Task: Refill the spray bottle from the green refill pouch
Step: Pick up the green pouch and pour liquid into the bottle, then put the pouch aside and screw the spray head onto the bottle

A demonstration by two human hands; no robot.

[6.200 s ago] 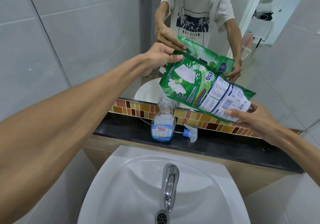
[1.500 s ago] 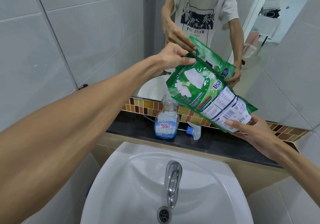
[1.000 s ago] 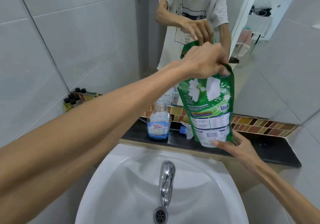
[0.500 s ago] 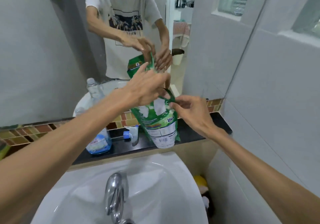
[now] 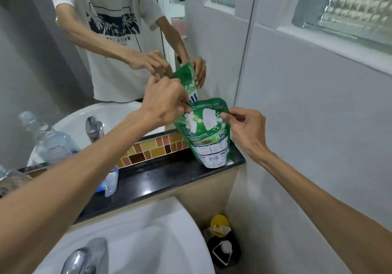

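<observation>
We've got the green refill pouch [image 5: 206, 133] standing on the black ledge [image 5: 161, 176] by the wall. Left hand [image 5: 165, 104] pinches its top-left corner, right hand [image 5: 244, 125] pinches the top-right edge. Soft film w/ liquid inside, prob floppy and slick, so support the base when tipping.

head-worn view, facing forward and down, close over sink [image 5: 169, 231]
</observation>
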